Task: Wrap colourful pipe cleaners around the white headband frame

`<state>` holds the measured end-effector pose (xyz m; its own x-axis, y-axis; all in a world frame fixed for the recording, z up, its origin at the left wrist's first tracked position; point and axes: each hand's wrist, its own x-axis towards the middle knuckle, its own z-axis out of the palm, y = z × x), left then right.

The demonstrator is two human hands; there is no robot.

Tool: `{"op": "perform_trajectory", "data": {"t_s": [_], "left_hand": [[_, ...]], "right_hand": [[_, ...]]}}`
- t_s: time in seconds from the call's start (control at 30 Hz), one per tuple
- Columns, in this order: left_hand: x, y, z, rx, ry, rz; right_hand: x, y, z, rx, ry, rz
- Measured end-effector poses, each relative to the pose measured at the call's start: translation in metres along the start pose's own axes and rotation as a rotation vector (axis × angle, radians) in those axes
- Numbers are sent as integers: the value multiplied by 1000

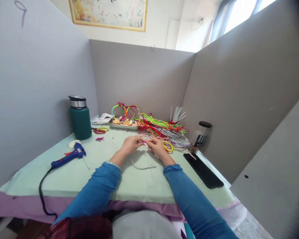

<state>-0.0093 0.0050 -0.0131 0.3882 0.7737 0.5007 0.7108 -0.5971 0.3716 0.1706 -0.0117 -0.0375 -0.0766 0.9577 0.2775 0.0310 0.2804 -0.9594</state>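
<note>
Over the middle of the table, my left hand (131, 146) and my right hand (159, 149) come together with fingertips pinched. Between them is a short piece of magenta fuzzy stem (144, 142), which looks like pipe cleaner; the fingers partly cover it. Yellow loop handles (168, 146), apparently of scissors, lie just beyond my right hand. Below the hands a thin grey stem (143, 168) curves across the cloth. Behind them is a heap of multicoloured pipe cleaners (161, 127). A small magenta twisted piece (99, 138) rests to the left.
A blue glue gun (69, 156) with a black cord lies left, near a green bottle (80, 119). Red-and-yellow-handled scissors (99, 130) and a metal tray (122, 126) stand behind. At right are a black phone (203, 171) and a clear black-lidded bottle (201, 134). Grey partitions enclose the table.
</note>
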Motion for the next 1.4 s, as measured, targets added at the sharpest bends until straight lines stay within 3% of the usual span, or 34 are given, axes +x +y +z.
{"op": "perform_trajectory", "data": {"t_s": [0.17,0.27,0.43,0.57,0.73,0.83,1.0,1.13,1.4], "left_hand": [[1,3,0,-127,4,14],[2,6,1,-264,-22,-152],[3,12,-4,-678,-148,-513],[3,13,-5,-850,-179,-623],[4,7,1,-760,-155,-548],[6,2,5,-628,-48,-483],[5,0,6,-312,142,-157],[2,3,6,-156,134,35],[2,2,8,-69,92,51]], "right_hand": [[1,2,-1,7,-5,-11],[1,5,-1,-11,-16,-20],[1,7,0,-43,-33,-38],[1,6,1,-52,-57,-55],[0,3,0,-38,-11,-23],[0,0,0,4,65,40],[0,-4,1,50,107,71],[-1,-4,1,73,99,76],[-1,-2,2,57,90,74]]}}
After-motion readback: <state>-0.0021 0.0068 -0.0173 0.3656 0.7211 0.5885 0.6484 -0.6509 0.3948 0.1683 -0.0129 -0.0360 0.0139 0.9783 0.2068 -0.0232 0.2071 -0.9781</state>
